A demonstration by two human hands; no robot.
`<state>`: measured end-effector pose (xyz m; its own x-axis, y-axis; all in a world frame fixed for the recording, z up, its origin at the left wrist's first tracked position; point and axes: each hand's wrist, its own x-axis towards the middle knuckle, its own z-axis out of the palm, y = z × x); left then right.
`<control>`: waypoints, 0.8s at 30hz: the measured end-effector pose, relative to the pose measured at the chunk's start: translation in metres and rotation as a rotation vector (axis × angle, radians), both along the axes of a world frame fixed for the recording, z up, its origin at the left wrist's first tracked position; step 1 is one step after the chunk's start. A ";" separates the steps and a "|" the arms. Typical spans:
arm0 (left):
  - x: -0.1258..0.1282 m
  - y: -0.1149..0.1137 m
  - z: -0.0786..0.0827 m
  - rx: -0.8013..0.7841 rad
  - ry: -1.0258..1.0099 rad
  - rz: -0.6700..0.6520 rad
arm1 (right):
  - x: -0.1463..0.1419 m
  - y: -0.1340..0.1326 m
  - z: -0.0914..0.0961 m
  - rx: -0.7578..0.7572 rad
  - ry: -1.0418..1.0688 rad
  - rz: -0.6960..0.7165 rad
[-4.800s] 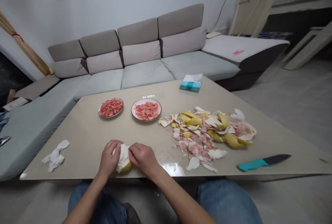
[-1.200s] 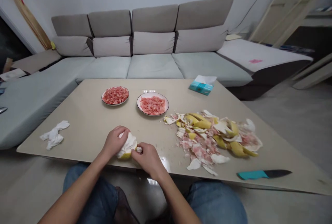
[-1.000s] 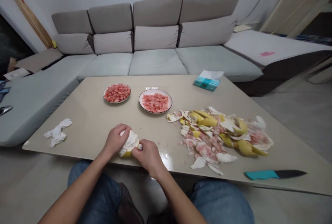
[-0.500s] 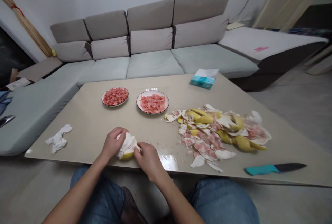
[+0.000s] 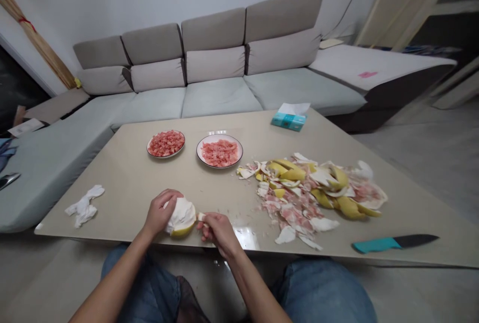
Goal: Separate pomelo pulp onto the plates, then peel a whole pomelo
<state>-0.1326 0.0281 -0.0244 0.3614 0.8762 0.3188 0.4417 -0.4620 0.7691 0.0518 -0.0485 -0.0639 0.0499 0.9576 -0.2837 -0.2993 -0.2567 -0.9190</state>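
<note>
A partly peeled pomelo (image 5: 182, 216), white pith on top and yellow rind below, rests at the table's near edge. My left hand (image 5: 162, 212) is wrapped round its left side. Just right of the fruit, my right hand (image 5: 217, 232) pinches a small pale piece of peel (image 5: 201, 217) between thumb and fingers, beside the pomelo's right edge. Whether that piece is still attached cannot be made out. Farther back stand two plates of pink pomelo flesh, a left plate (image 5: 149, 151) and a right plate (image 5: 200, 151).
Yellow rinds and torn membranes form a heap (image 5: 299, 188) on the right of the table (image 5: 130, 183). A knife (image 5: 394, 243) with a teal handle lies near the front right edge. A tissue pack (image 5: 289, 119) sits at the back, a crumpled tissue (image 5: 84, 207) at left.
My right hand has drawn slightly right, away from the pomelo, with a pale piece in its pinch. My left hand stays on the fruit. The view has shifted a little.
</note>
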 end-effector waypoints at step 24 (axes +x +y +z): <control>-0.023 -0.046 0.006 0.250 0.426 0.138 | -0.034 0.001 0.046 0.379 -0.807 0.205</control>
